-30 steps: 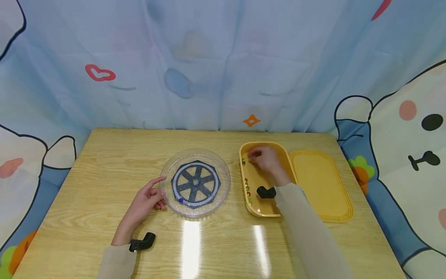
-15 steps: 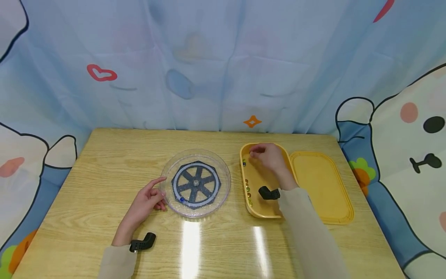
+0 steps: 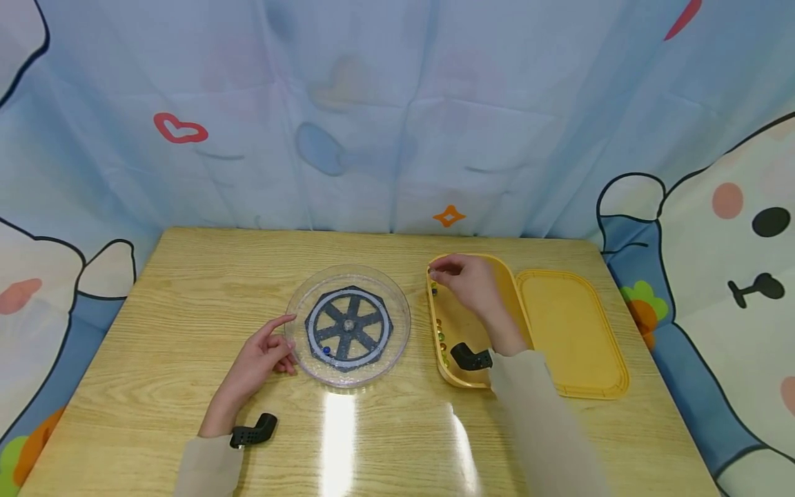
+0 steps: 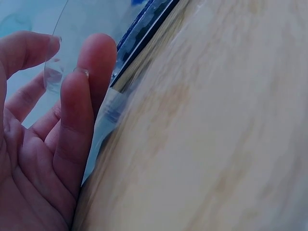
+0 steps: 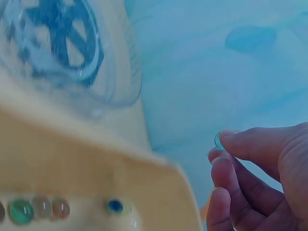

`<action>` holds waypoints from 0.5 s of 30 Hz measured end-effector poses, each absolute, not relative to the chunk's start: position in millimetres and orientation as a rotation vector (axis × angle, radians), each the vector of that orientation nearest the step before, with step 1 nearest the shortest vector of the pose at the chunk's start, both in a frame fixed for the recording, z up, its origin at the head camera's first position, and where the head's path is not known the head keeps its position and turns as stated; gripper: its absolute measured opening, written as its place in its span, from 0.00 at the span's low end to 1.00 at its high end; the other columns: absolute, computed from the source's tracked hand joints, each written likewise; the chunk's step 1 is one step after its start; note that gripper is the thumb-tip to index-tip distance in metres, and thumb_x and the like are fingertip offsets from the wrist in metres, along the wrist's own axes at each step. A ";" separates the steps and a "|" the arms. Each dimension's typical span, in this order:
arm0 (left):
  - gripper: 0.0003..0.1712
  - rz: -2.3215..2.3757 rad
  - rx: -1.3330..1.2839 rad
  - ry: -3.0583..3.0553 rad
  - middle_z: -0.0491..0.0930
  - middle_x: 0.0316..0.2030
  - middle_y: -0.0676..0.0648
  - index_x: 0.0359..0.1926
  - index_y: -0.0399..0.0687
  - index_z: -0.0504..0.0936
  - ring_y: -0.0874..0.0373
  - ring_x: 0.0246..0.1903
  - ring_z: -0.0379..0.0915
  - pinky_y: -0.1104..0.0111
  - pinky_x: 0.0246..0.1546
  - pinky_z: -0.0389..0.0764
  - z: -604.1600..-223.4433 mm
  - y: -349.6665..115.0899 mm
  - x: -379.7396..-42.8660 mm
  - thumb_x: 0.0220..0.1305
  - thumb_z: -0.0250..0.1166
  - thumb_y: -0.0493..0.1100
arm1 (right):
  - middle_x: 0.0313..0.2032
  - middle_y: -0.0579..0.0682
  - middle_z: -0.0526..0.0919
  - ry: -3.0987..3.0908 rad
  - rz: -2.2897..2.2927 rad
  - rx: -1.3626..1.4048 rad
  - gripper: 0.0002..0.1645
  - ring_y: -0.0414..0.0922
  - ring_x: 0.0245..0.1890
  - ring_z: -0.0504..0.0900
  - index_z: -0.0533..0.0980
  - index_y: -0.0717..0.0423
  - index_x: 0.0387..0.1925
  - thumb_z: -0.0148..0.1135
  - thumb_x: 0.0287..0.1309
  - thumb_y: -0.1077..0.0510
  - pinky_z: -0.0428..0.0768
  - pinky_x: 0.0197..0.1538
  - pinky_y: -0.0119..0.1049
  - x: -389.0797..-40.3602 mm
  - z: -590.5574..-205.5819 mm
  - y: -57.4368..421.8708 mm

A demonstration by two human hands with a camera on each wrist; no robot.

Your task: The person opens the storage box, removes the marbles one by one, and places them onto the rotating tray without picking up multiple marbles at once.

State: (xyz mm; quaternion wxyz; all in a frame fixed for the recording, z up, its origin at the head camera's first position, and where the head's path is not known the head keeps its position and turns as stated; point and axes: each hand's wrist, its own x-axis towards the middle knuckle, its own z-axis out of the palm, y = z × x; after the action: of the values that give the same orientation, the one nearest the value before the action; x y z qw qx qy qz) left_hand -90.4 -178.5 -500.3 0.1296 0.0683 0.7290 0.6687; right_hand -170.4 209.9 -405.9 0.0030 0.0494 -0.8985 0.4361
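In the head view, a clear round dish [image 3: 397, 352] shows a dark hexagonal piece with a spoked wheel pattern [image 3: 344, 345]. A small blue ball [image 3: 326, 351] is at the wheel's front. My left hand [image 3: 263, 352] touches the dish's left rim with relaxed fingers; the left wrist view shows its fingertips [image 4: 97, 53] along the edge. My right hand [image 3: 472, 286] is over the left rim of a yellow tray [image 3: 468, 383]. Between thumb and fingers it pinches a small greenish glass marble [image 5: 218, 141]. Several glass marbles [image 5: 21, 211] lie along the tray's left wall.
A flat yellow lid [image 3: 574, 335] lies to the right of the tray on the wooden table [image 3: 205, 290]. Behind the table's back edge hangs a blue printed curtain [image 3: 373, 117]. Black wrist cameras [image 3: 254, 431] are on both wrists.
My right hand, pinching the marble, has shifted left from inside the tray to its left rim. The blue ball has rolled slightly right and back. My left hand stays put.
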 end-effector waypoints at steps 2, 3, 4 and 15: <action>0.29 1.940 0.197 2.123 0.79 0.30 0.34 0.73 0.41 0.62 0.50 0.24 0.81 0.66 0.28 0.81 -500.1 -178.7 -89.8 0.74 0.56 0.34 | 0.40 0.51 0.87 -2.801 1.364 0.183 0.10 0.47 0.38 0.84 0.85 0.56 0.45 0.68 0.63 0.59 0.80 0.40 0.42 -168.2 -404.6 203.0; 0.29 1.937 0.196 2.127 0.80 0.30 0.34 0.73 0.41 0.62 0.50 0.24 0.81 0.66 0.28 0.81 -500.2 -178.9 -89.7 0.74 0.56 0.34 | 0.39 0.51 0.87 -2.795 1.369 0.190 0.10 0.47 0.38 0.83 0.85 0.56 0.45 0.68 0.63 0.59 0.80 0.39 0.42 -167.1 -404.3 199.2; 0.29 1.931 0.196 2.132 0.80 0.30 0.34 0.73 0.41 0.62 0.50 0.24 0.81 0.66 0.28 0.81 -500.3 -179.1 -89.8 0.74 0.56 0.34 | 0.39 0.51 0.87 -2.783 1.373 0.207 0.10 0.47 0.37 0.83 0.85 0.57 0.45 0.68 0.63 0.60 0.80 0.38 0.41 -166.5 -404.4 195.7; 0.29 1.920 0.210 2.150 0.80 0.30 0.34 0.73 0.42 0.63 0.49 0.24 0.81 0.65 0.28 0.81 -499.9 -178.1 -91.0 0.74 0.57 0.36 | 0.35 0.49 0.87 -2.778 1.431 0.268 0.09 0.46 0.35 0.82 0.86 0.57 0.42 0.70 0.60 0.62 0.79 0.35 0.36 -149.6 -411.8 149.5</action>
State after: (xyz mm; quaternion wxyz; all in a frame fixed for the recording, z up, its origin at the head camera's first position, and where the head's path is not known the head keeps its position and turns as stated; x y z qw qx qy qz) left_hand -91.0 -178.1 -499.9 0.1253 0.0722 0.7382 0.6589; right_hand -149.6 149.5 -411.8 0.0025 0.0854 -0.8857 0.4563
